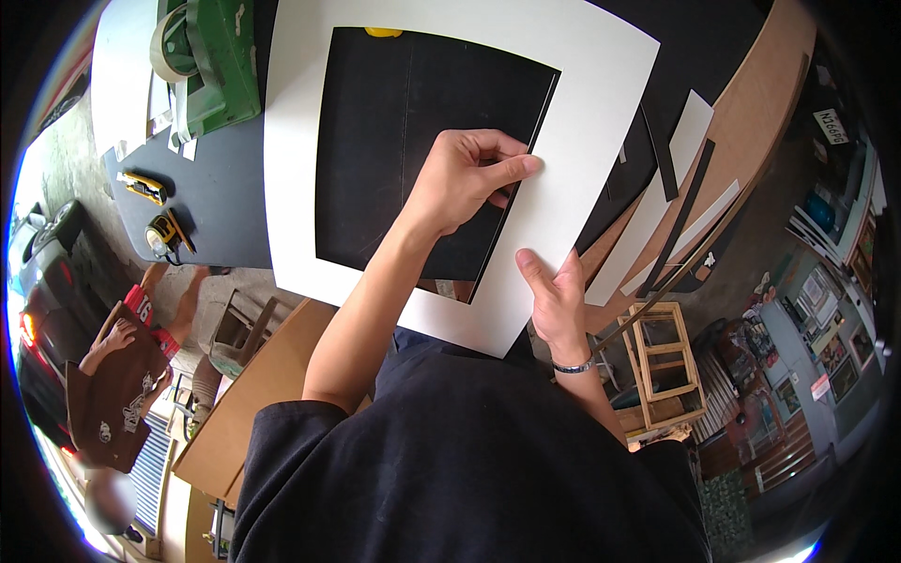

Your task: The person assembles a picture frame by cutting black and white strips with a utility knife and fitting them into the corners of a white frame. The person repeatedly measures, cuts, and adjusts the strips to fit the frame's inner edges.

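Note:
A white picture mat [296, 141] with a large rectangular window is held tilted over a dark table, close to my body. My left hand [460, 178] reaches across the window and grips its right inner edge, thumb on the white face and fingers curled through the opening. A thin black line runs along that inner edge. Lower down, my right hand [557, 298] holds the mat's right outer edge, its thumb on top and the other fingers mostly hidden beneath. Part of a yellow object [383, 32] shows at the top of the window.
At the table's left lie a green tool [225, 66] with a tape roll [172, 47], a yellow cutter [144, 188] and a tape measure [165, 231]. Black and white strips [690, 141] lie right. A wooden frame [664, 361] stands beside me; another person [117, 375] is at left.

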### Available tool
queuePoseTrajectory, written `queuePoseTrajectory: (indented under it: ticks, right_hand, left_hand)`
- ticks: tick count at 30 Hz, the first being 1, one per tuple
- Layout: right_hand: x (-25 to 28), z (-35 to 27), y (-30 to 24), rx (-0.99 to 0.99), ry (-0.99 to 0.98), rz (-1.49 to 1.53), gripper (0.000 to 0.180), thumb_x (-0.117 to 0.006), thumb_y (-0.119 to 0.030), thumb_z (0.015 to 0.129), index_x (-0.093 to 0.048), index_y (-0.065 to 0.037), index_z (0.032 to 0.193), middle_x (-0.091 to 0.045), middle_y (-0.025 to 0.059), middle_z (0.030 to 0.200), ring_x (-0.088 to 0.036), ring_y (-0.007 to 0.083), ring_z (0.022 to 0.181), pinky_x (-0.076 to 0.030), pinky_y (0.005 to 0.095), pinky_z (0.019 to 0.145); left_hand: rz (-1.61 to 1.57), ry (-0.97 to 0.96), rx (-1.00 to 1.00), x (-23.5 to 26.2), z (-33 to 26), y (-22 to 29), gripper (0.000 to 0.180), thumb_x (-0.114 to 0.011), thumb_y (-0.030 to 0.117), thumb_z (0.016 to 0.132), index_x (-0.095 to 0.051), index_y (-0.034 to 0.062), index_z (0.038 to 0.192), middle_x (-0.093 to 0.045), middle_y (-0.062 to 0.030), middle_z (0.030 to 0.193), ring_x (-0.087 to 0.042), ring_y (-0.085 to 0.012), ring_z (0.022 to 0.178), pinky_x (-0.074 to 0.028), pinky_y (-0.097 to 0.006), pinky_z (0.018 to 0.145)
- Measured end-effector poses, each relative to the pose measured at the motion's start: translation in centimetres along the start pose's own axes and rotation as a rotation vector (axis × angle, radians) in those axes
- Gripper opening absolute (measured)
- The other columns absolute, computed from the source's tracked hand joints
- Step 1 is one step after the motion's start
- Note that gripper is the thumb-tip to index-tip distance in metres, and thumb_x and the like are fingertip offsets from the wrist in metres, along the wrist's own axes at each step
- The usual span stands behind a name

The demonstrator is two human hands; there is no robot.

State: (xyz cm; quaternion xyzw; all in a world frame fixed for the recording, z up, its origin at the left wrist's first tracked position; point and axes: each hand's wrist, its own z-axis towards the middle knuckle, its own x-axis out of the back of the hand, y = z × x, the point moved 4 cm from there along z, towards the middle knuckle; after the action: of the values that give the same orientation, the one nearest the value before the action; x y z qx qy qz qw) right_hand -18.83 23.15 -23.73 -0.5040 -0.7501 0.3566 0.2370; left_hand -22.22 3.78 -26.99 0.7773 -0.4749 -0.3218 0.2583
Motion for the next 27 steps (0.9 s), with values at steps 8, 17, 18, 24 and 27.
queuePoseTrajectory:
  ticks: [8,17,18,24,27]
  right_hand:
    - [0.06,-0.05,0.37,-0.013,0.004,0.025,0.045,-0.069,-0.022,0.099,-0.054,0.007,0.13,-0.065,0.012,0.117,-0.06,0.0148,0.104,-0.049,0.03,0.091]
    - [0.01,-0.08,0.23,-0.001,-0.004,0.044,0.045,-0.069,-0.02,0.099,-0.052,0.006,0.132,-0.064,0.0113,0.119,-0.06,0.0142,0.105,-0.049,0.0298,0.092]
    - [0.0,-0.11,0.26,-0.003,-0.003,0.048,0.045,-0.069,-0.02,0.099,-0.052,0.006,0.132,-0.064,0.0111,0.119,-0.059,0.0141,0.105,-0.049,0.0297,0.092]
    - [-0.05,-0.16,0.12,-0.01,-0.024,0.072,0.044,-0.069,-0.02,0.099,-0.052,0.005,0.131,-0.064,0.0106,0.119,-0.059,0.0136,0.105,-0.049,0.0291,0.092]
    - [-0.09,-0.16,0.09,-0.02,-0.026,0.08,0.044,-0.069,-0.02,0.1,-0.052,0.006,0.13,-0.064,0.0108,0.119,-0.06,0.0136,0.105,-0.049,0.0289,0.091]
  left_hand:
    - [0.0,-0.01,-0.004,-0.01,0.01,-0.01,0.02,-0.08,0.021,0.089,-0.077,0.0019,0.094,-0.071,-0.0029,0.078,-0.063,-0.0081,0.067,-0.056,-0.024,0.059]
    - [-0.012,-0.017,-0.028,-0.12,-0.12,0.17,0.019,-0.079,0.019,0.09,-0.076,0.0011,0.093,-0.07,-0.0027,0.076,-0.062,-0.0075,0.066,-0.054,-0.023,0.057]
    - [-0.003,-0.021,-0.034,-0.09,-0.1,0.09,0.02,-0.079,0.021,0.09,-0.076,0.0017,0.093,-0.071,-0.0029,0.077,-0.064,-0.008,0.067,-0.054,-0.023,0.057]
    - [0.0,-0.027,-0.032,-0.08,-0.07,-0.08,0.021,-0.079,0.023,0.09,-0.077,0.0028,0.092,-0.071,-0.0027,0.077,-0.065,-0.0083,0.067,-0.054,-0.023,0.057]
    - [0.011,-0.023,-0.034,-0.05,-0.07,-0.09,0.02,-0.079,0.023,0.09,-0.077,0.0032,0.092,-0.071,-0.0025,0.077,-0.065,-0.0081,0.067,-0.054,-0.023,0.057]
